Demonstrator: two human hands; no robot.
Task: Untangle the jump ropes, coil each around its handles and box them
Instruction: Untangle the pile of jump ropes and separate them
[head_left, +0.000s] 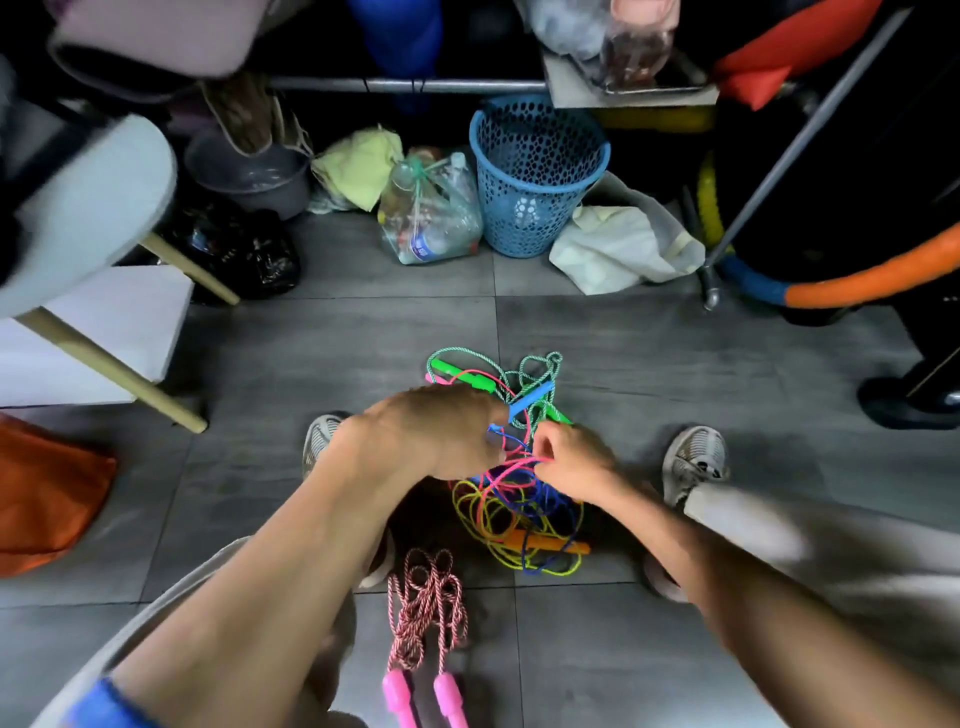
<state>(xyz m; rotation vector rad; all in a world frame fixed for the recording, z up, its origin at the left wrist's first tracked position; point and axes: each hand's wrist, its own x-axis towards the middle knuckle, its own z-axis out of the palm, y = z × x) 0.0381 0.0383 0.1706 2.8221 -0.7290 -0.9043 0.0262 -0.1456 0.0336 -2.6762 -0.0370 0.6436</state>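
Blue basket (537, 171) beyond tangle (511, 467); both hands' grip pinching tangle cords.

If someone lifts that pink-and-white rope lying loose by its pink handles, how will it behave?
Probably floppy: the pink-and-white rope lies in slack loops on the floor, so it should dangle and swing. The pink handles look rigid and smooth, likely plastic, so they are easy to grip. It lies apart from the tangle that both hands work on, so it likely lifts free.
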